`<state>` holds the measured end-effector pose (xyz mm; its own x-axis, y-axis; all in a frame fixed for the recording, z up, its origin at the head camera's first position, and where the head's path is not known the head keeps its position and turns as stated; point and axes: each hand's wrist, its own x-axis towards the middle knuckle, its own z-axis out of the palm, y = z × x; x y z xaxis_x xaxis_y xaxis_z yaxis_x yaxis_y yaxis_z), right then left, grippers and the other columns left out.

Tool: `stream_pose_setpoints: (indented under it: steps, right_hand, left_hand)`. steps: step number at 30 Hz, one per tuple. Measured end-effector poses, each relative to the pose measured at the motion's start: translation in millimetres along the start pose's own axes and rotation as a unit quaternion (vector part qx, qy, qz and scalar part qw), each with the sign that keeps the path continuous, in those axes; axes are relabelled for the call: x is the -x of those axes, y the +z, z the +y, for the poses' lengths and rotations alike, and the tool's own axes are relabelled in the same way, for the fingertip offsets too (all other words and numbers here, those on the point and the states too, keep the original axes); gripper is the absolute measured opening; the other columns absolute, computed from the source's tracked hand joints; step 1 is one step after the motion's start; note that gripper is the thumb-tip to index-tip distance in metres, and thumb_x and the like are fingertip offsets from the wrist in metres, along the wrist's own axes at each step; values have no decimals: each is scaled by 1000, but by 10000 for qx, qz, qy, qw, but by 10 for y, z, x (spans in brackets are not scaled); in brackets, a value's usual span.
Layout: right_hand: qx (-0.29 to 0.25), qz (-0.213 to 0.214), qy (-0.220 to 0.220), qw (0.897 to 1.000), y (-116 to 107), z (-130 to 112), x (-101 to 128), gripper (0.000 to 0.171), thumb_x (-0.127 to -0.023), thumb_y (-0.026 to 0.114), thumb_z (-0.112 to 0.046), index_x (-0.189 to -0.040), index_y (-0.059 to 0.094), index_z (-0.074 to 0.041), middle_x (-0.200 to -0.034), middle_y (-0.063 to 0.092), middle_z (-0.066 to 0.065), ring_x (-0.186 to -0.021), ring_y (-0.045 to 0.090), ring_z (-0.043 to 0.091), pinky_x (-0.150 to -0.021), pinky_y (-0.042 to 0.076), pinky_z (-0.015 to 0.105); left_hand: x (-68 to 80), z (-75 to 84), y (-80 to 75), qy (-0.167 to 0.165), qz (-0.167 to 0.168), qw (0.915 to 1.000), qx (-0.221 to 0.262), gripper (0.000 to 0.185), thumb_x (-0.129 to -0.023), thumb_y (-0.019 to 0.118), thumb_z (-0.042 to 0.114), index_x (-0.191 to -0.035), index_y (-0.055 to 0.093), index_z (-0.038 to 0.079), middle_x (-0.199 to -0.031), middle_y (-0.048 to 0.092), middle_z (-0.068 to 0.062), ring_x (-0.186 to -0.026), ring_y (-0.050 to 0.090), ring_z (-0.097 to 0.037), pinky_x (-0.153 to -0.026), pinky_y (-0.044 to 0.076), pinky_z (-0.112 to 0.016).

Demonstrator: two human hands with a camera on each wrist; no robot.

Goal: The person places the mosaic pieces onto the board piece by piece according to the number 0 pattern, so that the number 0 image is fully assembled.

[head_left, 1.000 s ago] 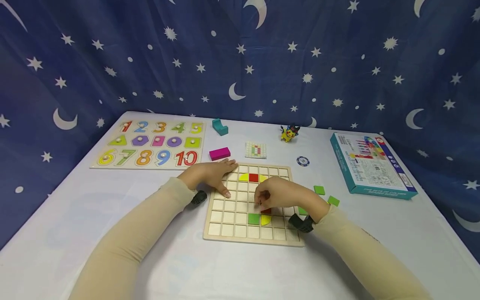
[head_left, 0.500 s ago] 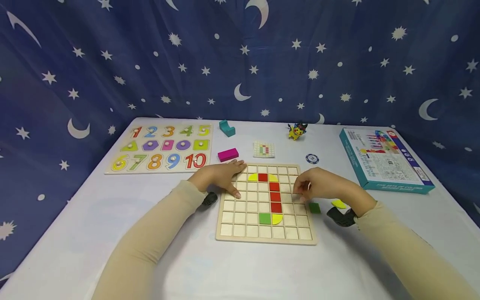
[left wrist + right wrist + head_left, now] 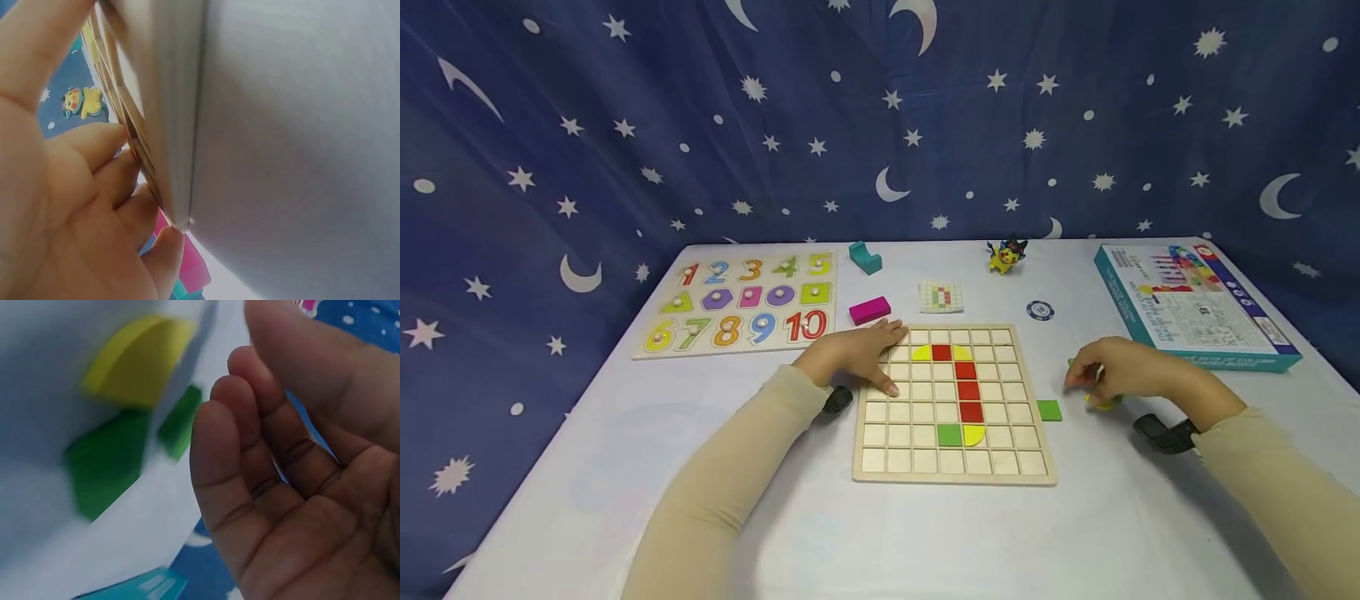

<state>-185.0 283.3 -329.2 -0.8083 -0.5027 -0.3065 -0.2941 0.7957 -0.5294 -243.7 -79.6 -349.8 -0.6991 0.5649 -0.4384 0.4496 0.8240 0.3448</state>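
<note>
Wooden grid board (image 3: 953, 467) lay pinned under the flat left hand (image 3: 857, 354), while the empty, loosely curled right hand (image 3: 1116, 371) hovered over loose yellow piece (image 3: 1101, 403), risking a fumble that scatters nearby green pieces.

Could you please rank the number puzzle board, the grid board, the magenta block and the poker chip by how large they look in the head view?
1. Grid board and number puzzle board: too alike to rank, and the grid board lies nearer the camera.
2. Magenta block.
3. Poker chip.
</note>
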Motion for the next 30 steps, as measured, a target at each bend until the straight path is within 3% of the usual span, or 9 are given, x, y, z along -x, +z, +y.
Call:
stream_pose_setpoints:
  steps: [5,16,21,30]
  right_hand:
    - [74,-29,316,9995,-48,143,50,27,-66,78,-2,-90,70,-6,-85,60,0,-79,49,16,-67,47,26]
    - [419,62,285,9987,-47,197,64,23,-66,76,1,-86,69,-9,-79,57,-3,-74,46,15,-63,43,25]
    - [320,-15,380,9988,-70,165,64,24,-66,74,4,-85,67,-9,-77,52,0,-74,45,16,-59,40,24]
    - [32,48,33,10000,3,45,-17,16,-72,71,0,-82,64,-8,-70,48,-2,-67,44,12,-54,36,22]
  left_hand:
    - [-32,17,1,1,53,10000,51,106,-70,75,46,-149,10,17,-156,2,0,-143,-6,-19,-116,6,-41]
    - [-67,62,16,80,98,9999,18,105,-71,75,44,-149,11,15,-156,3,-2,-143,-5,-19,-116,6,-38]
    - [-80,86,21,136,138,9998,89,105,-71,75,42,-149,12,13,-156,3,-3,-143,-4,-20,-116,6,-36]
    - [29,34,-1,-34,-19,9999,-96,104,-71,75,42,-149,12,13,-156,4,-3,-143,-4,-20,-116,7,-40]
